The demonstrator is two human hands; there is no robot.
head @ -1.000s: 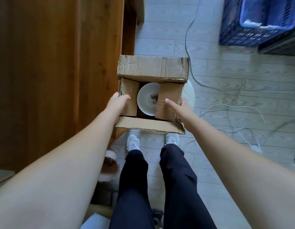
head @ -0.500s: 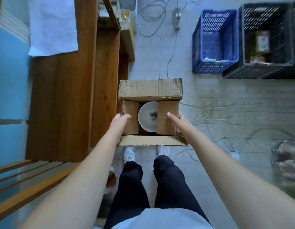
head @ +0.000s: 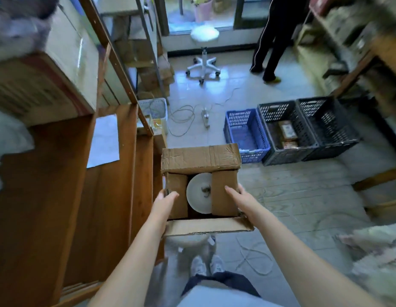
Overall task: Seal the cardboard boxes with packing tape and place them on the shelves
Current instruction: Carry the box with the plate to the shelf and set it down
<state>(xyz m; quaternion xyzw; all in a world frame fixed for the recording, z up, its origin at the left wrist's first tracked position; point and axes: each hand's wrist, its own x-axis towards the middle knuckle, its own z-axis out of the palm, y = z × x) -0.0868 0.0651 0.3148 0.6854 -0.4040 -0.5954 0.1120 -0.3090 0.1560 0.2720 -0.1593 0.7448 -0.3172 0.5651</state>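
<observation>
A cardboard box (head: 201,189) is held in mid-air above the floor, beside wooden shelves (head: 59,196). The left hand (head: 165,201) and right hand (head: 238,196) grip opposite sides, fingers over the inner flaps. Its outer flaps are open and untaped, a white disc (head: 199,193) visible inside; tipping could spill it.

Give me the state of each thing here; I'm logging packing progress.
cardboard box: held up, unsealed, long flaps open, short flaps folded in
white disc: inside the box, partly covered
left hand: holding the box's left side
right hand: holding the box's right side
blue crate: on the floor, looks empty
black crate: on the floor, packets inside
</observation>
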